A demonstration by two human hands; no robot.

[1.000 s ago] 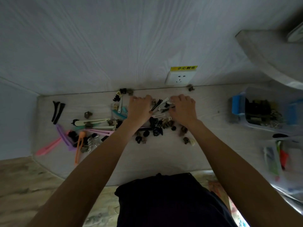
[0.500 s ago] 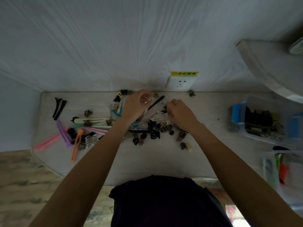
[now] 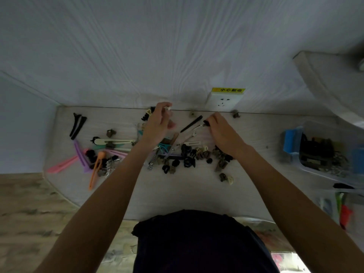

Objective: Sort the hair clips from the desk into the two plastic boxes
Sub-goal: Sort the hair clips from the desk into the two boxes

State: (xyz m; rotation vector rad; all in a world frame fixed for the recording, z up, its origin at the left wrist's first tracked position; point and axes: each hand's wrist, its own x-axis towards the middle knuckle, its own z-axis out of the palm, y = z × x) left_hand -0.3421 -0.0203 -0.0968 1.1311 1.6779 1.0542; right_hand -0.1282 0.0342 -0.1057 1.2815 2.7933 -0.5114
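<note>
Two hands, left hand (image 3: 157,123) pinching seemingly a small white clip (image 3: 168,108), right hand (image 3: 222,131) gripping black clip (image 3: 205,123)

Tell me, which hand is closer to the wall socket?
Right. The right hand is just below and slightly left of the socket; the left hand is farther off to the socket's left.

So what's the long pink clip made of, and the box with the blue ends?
The long pink clip looks like smooth, matte plastic: one even bright colour, no metal glint. The box with blue ends seems to be clear, glossy plastic, since the dark clips inside show through its walls; its blue latch looks like solid plastic too.
</note>
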